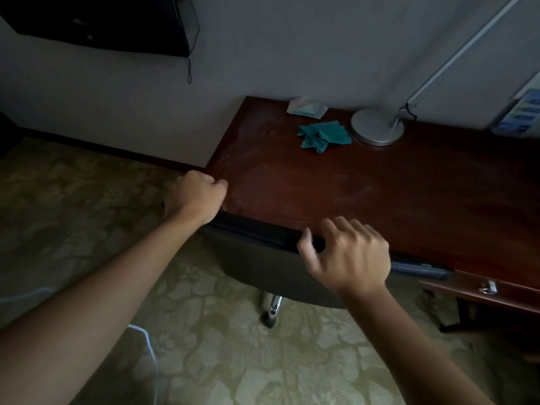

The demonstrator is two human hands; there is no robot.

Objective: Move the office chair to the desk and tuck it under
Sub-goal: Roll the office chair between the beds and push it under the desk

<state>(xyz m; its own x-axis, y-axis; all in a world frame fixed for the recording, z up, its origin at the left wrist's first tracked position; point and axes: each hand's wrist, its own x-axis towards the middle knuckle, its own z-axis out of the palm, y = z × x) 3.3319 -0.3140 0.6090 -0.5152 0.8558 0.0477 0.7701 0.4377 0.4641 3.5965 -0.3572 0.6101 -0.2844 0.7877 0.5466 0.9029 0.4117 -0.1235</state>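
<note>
The office chair (263, 264) has a dark grey backrest whose black top edge lies against the front edge of the reddish-brown desk (380, 194). Its seat is hidden under the desk top. One chrome leg with a caster (273, 311) shows below the backrest. My left hand (195, 197) is curled shut over the left end of the backrest's top, right by the desk's left corner. My right hand (350, 252) hovers over the middle of the top edge with fingers apart, and only its thumb is near the black rim.
On the desk are a teal cloth (321, 137), a round lamp base (377, 127) and a small packet (305, 106) by the wall. A drawer with a metal handle (488, 287) sticks out on the right. A patterned carpet (87, 200) covers the floor on the left.
</note>
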